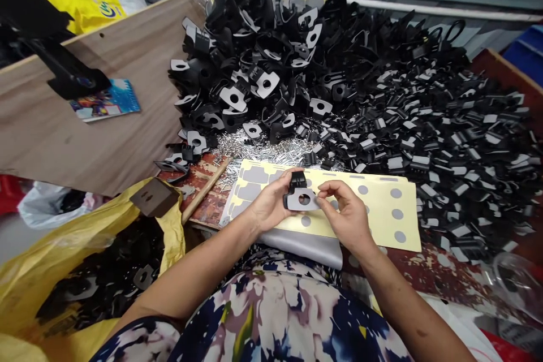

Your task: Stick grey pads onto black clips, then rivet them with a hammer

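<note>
Held in my left hand [271,202] is a black plastic clip [298,180] with a grey pad on its flat face. A round hole goes through the grey pad [298,200]. The thumb and forefinger of my right hand [344,212] are pinched together at the pad's right end. Below both hands lies a yellow sheet [384,220] with round grey stickers. Partly under it, on the left, is another sheet [250,181] with larger grey cut-out shapes.
A tall heap of black clips [254,56] stands behind the hands, with small black pieces [445,164] spread rightward. Metal pins [258,150] lie before it. A wooden stick [206,191] lies left. A yellow bag [172,237] holds more black parts; a wooden board [136,62] stands behind it.
</note>
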### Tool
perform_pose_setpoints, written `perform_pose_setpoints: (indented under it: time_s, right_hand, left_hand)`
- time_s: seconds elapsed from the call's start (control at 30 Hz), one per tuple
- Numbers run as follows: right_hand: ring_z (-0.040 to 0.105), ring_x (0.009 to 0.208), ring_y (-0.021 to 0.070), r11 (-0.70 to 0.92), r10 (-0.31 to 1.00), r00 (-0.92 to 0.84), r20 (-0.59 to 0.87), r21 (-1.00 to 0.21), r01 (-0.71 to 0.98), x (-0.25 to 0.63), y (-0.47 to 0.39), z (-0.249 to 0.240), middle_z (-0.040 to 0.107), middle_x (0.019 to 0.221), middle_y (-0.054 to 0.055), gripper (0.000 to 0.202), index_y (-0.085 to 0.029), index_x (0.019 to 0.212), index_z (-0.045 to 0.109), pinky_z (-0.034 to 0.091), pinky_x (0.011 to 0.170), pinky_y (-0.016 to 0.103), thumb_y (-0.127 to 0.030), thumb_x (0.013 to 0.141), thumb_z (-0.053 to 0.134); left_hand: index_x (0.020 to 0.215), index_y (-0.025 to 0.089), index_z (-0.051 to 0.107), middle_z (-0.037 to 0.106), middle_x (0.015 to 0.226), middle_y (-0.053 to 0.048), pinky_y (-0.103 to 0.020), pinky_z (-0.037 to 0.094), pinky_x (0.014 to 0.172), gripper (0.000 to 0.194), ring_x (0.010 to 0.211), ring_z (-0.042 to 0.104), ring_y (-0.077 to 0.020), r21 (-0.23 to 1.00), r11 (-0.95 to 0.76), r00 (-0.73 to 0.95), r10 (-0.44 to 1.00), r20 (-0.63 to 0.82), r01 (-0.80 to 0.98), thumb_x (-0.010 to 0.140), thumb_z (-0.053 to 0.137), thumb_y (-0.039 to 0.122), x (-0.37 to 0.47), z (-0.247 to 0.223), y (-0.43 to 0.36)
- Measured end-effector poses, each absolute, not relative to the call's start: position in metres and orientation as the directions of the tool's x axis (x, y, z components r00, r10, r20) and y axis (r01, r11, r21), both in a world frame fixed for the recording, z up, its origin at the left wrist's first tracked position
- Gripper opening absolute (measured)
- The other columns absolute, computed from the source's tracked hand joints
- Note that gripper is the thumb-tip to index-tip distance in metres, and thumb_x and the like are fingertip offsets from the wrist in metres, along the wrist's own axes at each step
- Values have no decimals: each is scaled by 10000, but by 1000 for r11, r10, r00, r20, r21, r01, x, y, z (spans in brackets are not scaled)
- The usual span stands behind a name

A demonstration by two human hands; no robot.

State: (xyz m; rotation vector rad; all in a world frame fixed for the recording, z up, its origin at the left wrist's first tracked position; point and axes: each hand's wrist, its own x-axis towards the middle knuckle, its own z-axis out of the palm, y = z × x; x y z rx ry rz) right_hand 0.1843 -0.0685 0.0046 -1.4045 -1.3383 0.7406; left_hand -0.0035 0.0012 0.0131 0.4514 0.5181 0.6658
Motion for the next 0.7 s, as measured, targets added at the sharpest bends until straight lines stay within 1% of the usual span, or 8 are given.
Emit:
perform_pose_setpoints:
  time_s: [0.13, 0.43, 0.7]
  right_hand:
    - [643, 920, 199, 136, 960, 191, 205, -936, 324, 181, -68, 1, 655, 942, 15, 175, -266, 1066, 662, 527, 907, 376, -253, 896, 704]
    - [643, 905, 189, 114, 968, 188, 166, -959, 260, 183, -68, -1, 657, 936, 17, 182, -250, 1043, 652, 539, 878, 350, -274, 880, 730]
    - [649, 916, 201, 123, 970, 157, 185, -933, 337, 182, -67, 0, 660, 939, 25, 165, -252, 1060, 653, 539, 893, 370, -267, 901, 694]
  left_hand:
    - [1224, 258, 670, 600, 1096, -80, -367, 618, 649, 328, 779, 614, -176, 540, 698, 684, 675, -275, -471, 947, 672, 433, -1, 13, -2]
    - [1226, 268, 651, 591, 1071, -73, -357, 602, 647, 346, 778, 612, -173, 543, 702, 703, 662, -259, -461, 940, 679, 460, 0, 7, -3]
    - [1236, 292, 638, 591, 1114, -69, -351, 588, 664, 371, 785, 591, -164, 572, 692, 688, 669, -281, -440, 922, 688, 482, -2, 10, -4]
